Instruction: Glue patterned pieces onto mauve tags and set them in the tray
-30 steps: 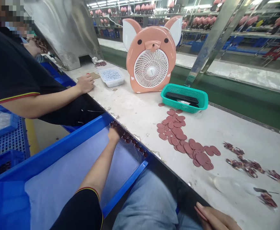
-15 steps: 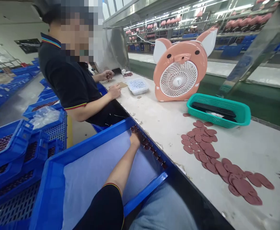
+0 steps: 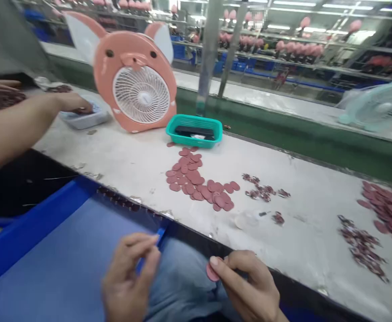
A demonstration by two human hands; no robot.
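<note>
My right hand [image 3: 249, 286] pinches a dull red oval disc [image 3: 212, 271] between thumb and fingertips, above my lap. To its left, my left hand [image 3: 129, 277] hangs with bent fingers, slightly blurred; a gap shows between thumb and forefinger, with nothing visible in it. Both hands are at the near edge of the white worktable [image 3: 263, 156]. Many similar loose discs [image 3: 196, 179] lie spread in a curved heap on the table. Small shiny reddish-brown parts [image 3: 263, 192] form clusters farther right. A small clear bottle [image 3: 248, 220] with a dark tip lies near them.
A blue tray [image 3: 91, 192] with a pale liner sits at my left, a row of dark parts [image 3: 117, 199] along its edge. A pig-shaped fan [image 3: 135, 85] and green basket [image 3: 194, 141] stand behind. A co-worker's arm [image 3: 21, 120] reaches over a white tub [image 3: 90, 118].
My left hand has left the row of parts in the blue tray and come back above my lap. My right hand has entered view holding a disc. The view has swung right.
</note>
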